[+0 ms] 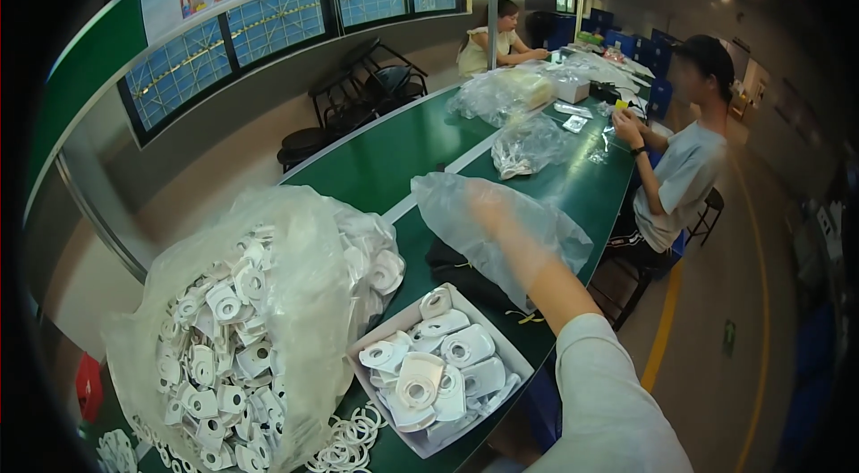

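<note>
Nearest, the white box (490, 326) is heaped with flat white parts (416, 379), while loose white rings (353, 442) lie to its left, and just beside it on that side slumps a large cloudy sack (310, 321) of similar parts. Beyond the box, the translucent plastic bag (557, 238) spreads partly over a dark soft item (455, 267); the right hand (484, 205) is within or behind it, blurred by the film, so I cannot tell whether it is clenched on anything or loose, and the left hand is out of view. The bag looks light, limp and rather slippery, apt to crumple, so a gathered fold or an edge would probably give a surer hold than flat film. Under the box runs a smooth green table (358, 155), carrying another plastic bag (528, 146) farther off. Well beyond the box, to its right, a co-worker (684, 164) holds something small and yellow (622, 104); far past its left, dark stools (353, 106) stand below windows (276, 23), and another person (483, 42) sits farthest away
</note>
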{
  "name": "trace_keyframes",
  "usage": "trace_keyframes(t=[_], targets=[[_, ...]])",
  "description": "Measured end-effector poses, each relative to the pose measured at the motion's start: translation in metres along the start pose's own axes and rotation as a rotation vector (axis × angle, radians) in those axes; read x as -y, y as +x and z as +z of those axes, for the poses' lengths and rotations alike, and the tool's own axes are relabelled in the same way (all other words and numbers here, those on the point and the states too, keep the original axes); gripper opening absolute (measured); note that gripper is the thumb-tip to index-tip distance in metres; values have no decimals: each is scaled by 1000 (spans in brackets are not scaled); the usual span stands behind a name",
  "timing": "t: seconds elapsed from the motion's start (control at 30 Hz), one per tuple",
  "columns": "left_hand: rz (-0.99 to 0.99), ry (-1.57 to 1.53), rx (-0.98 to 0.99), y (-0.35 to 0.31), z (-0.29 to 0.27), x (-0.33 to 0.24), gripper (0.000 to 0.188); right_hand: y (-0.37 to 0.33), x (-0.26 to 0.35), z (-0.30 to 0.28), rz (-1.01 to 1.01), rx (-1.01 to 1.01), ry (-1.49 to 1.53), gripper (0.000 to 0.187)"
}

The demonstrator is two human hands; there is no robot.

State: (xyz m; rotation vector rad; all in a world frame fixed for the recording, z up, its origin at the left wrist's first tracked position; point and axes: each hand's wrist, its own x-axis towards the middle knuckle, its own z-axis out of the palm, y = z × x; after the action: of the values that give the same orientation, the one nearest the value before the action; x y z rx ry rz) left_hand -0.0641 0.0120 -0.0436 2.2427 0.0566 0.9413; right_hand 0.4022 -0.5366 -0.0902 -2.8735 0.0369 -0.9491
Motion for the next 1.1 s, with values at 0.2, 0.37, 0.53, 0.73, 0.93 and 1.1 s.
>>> trace_keyframes(t=[0.2,0.37,0.53,0.73,0.93,1.1], targets=[[-279,-43,95,-1,-9,-15,35,-29,47,-52,-143,-118,670,36],[-301,-177,42,1,8,-11,24,-76,-28,-145,-563,158,51,30],[-565,-339,-24,-14,-4,2,45,-147,63,-300,703,428,1340,23],[-665,-710,185,6,-4,-50,45,-204,114,-344,760,463,1518,23],[-664,-979,511,28,34,-112,42,-242,247,-366,77,529,1279,22],[-691,-1027,442,18,23,-116,45,-259,307,-333,31,540,1363,20]])
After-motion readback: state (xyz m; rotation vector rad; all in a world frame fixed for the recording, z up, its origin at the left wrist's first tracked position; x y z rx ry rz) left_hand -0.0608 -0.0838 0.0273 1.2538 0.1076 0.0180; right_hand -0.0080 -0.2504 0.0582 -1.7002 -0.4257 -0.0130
